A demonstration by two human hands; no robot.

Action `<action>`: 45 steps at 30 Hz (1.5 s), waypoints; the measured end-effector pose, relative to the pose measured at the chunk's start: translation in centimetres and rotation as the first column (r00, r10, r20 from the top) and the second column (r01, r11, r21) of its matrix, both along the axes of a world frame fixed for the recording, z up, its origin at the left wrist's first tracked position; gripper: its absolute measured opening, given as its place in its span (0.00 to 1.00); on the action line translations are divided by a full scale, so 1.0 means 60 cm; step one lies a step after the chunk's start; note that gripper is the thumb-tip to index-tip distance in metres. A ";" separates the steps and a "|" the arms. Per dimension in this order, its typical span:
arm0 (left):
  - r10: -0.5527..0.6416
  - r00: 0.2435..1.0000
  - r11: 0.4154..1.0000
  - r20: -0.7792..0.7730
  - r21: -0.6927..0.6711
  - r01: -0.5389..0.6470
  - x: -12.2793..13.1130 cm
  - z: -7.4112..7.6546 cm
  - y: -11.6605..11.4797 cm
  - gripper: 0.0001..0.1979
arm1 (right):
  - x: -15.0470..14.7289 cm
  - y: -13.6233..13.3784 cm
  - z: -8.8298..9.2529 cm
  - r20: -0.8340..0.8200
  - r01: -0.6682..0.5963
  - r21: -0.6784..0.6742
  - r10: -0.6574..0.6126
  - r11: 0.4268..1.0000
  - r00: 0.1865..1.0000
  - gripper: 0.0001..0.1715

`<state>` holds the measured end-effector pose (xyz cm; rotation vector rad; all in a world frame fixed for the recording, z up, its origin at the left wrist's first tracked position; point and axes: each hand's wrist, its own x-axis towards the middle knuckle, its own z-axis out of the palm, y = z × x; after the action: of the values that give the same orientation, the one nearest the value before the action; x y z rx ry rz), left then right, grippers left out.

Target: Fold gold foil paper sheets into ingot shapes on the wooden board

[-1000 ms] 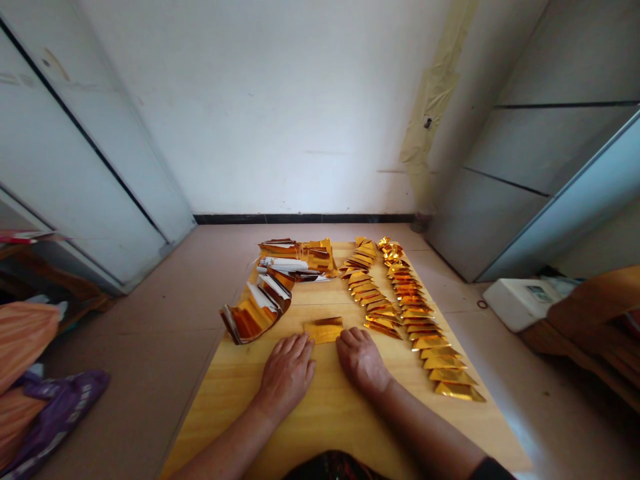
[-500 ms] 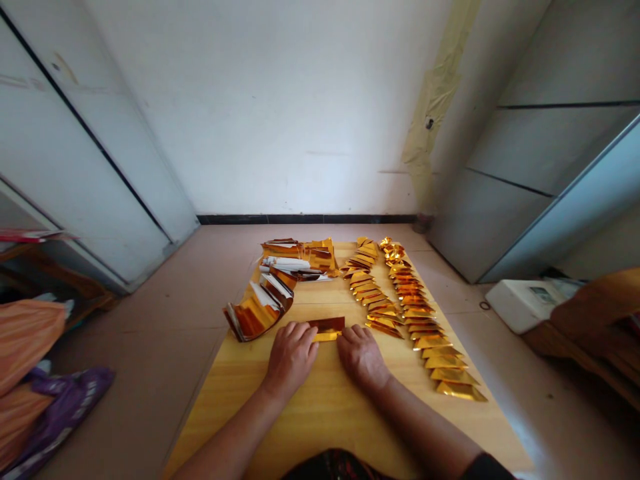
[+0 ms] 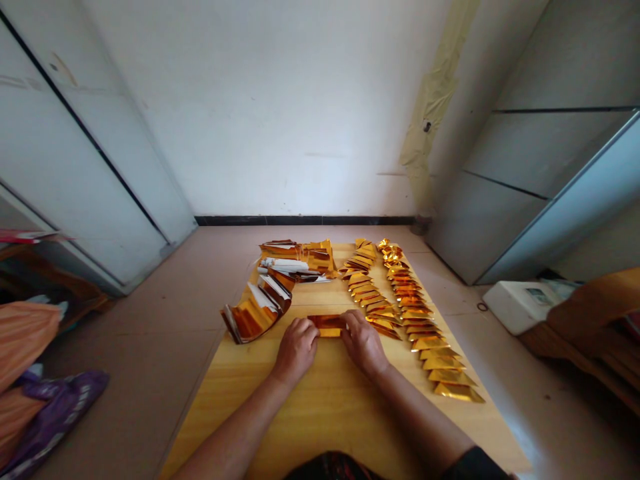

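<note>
A partly folded sheet of gold foil paper (image 3: 327, 323) lies on the wooden table between my hands. My left hand (image 3: 299, 347) grips its left end, fingers closed round the edge. At the right end, my right hand (image 3: 363, 343) has its fingers curled over the corner, the thumb mostly hidden. Beyond my left hand, unfolded gold foil sheets (image 3: 255, 320) lie in a fanned, curling pile, some with white backs showing. To the right run two rows of folded gold paper pieces, a shorter inner row (image 3: 370, 290) and a longer outer row (image 3: 417, 313), overlapping one another.
The wooden table (image 3: 300, 413) stands before a white wall (image 3: 280, 120). Grey cabinets (image 3: 540, 160) rise at the right, with a white box (image 3: 515, 303) near them. On the left are an orange bag (image 3: 27, 340) and a purple bag (image 3: 70, 407).
My right hand has lifted slightly and shifted to the far right corner of the foil paper. More of the sheet shows between my hands. My left hand stays at the left end.
</note>
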<state>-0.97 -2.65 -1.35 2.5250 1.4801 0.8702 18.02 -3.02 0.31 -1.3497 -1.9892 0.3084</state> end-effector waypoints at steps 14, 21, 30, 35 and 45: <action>-0.043 0.997 0.999 -0.059 0.021 0.044 -0.006 0.004 -0.024 0.06 | -0.005 0.009 0.005 0.270 0.108 0.088 -0.128 0.990 0.954 0.18; -0.010 1.000 0.999 -0.017 0.039 0.011 -0.005 -0.002 -0.030 0.06 | -0.009 -0.002 0.000 0.366 0.056 0.090 -0.085 0.994 0.927 0.07; 0.084 0.995 0.996 0.051 -0.044 -0.082 -0.001 0.001 -0.032 0.04 | -0.008 -0.006 -0.008 0.236 0.014 -0.114 0.014 0.993 0.972 0.16; 0.176 0.982 0.980 0.075 -0.108 -0.167 0.001 -0.002 -0.032 0.14 | -0.006 -0.004 -0.005 0.247 0.015 -0.167 0.027 0.986 0.969 0.13; 0.205 0.963 0.978 0.173 -0.057 -0.198 0.002 -0.011 -0.038 0.28 | 0.000 -0.013 -0.019 0.205 -0.092 -0.021 0.094 0.996 0.974 0.09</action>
<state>-0.88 -4.90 -2.01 2.2291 1.6974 1.0538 18.01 -3.79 -0.86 -1.3441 -2.2299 0.2305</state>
